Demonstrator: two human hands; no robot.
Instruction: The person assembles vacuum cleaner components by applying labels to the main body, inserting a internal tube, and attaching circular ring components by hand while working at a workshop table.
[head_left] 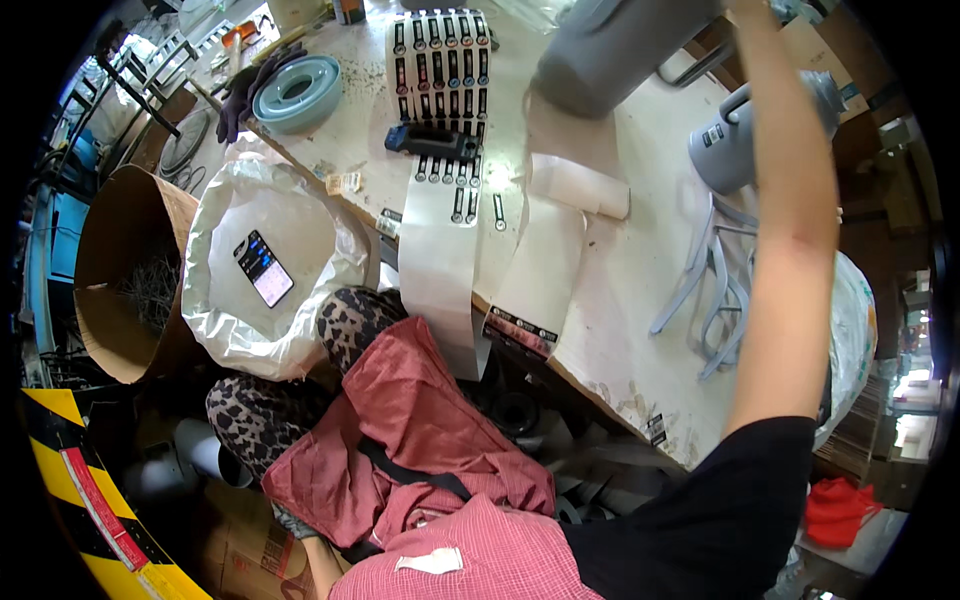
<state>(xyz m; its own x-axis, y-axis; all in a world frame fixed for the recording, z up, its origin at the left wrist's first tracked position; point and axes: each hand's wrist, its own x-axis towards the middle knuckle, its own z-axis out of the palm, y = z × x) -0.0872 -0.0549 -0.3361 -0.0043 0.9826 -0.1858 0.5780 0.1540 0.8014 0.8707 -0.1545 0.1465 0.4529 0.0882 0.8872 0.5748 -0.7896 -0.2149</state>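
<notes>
Right arm [790, 230] reaches past white label strips [440, 240] toward grey cylinder [610, 45]; grip unseen, cannot tell.

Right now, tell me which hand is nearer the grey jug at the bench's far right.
Right. The right forearm reaches up past the grey jug, its hand out of frame above. The gloved left hand hangs low beside the lap, far from it.

Worn workbench [640, 300], label strips [440, 60], grey hangers [715, 300]
</notes>
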